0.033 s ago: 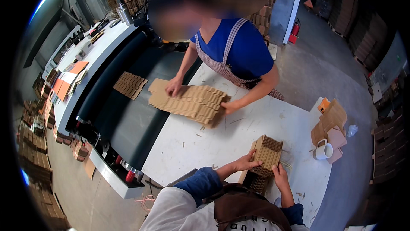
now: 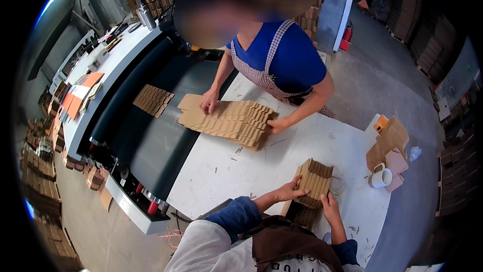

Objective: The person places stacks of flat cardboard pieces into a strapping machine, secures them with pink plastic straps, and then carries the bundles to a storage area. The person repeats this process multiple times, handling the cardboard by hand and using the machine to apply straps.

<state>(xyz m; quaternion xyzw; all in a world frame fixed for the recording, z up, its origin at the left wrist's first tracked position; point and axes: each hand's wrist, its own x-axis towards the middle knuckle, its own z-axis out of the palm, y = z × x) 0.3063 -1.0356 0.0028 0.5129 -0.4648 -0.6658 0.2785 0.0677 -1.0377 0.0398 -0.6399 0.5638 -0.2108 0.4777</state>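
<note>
At the near side of the white table, a bundle of folded brown cardboard pieces (image 2: 315,177) stands between my two hands. My left hand (image 2: 291,191) grips its left side, thumb lying across the near part. On the right, my right hand (image 2: 331,208) presses its fingers against the lower right edge. Just below, more cardboard pieces (image 2: 304,215) show in part, close against my apron. Across the table, a co-worker in a blue top and checked apron holds a larger fanned stack of cardboard sheets (image 2: 231,121) with both hands.
A dark conveyor belt (image 2: 161,141) runs along the table's left, carrying a flat patterned cardboard sheet (image 2: 154,100). A white mug (image 2: 381,177) stands at the right edge by brown paper (image 2: 391,141). Cardboard scraps (image 2: 354,230) litter the white table (image 2: 332,141). A fire extinguisher (image 2: 347,34) stands behind.
The co-worker's hands and fanned stack have shifted slightly to the right. My own hands and the bundle between them look the same.
</note>
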